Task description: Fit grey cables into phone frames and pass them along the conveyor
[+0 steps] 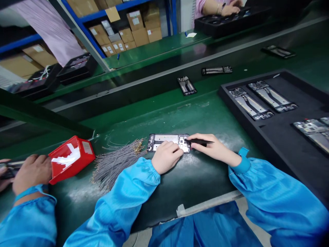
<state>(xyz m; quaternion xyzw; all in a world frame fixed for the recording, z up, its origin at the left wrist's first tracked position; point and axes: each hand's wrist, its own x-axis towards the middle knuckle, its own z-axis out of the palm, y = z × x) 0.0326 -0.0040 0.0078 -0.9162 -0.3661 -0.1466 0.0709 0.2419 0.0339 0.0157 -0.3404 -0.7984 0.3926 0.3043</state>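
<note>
An open phone chassis (167, 140) with bare circuit boards lies flat on the green bench in front of me. My left hand (166, 157) rests curled on its near edge, fingers closed and pressing it down. My right hand (209, 147) pinches black tweezers (199, 141), whose tip points left onto the chassis's right end. A loose bundle of thin grey cables with gold tips (117, 159) lies just left of the chassis.
A red bin (70, 157) sits at left beside a co-worker's hand (31, 171). A black tray (277, 130) with several phone boards fills the right. Loose phones (186, 85) lie on the conveyor. Another person works at a far tray (226, 22). Cardboard boxes line blue shelves.
</note>
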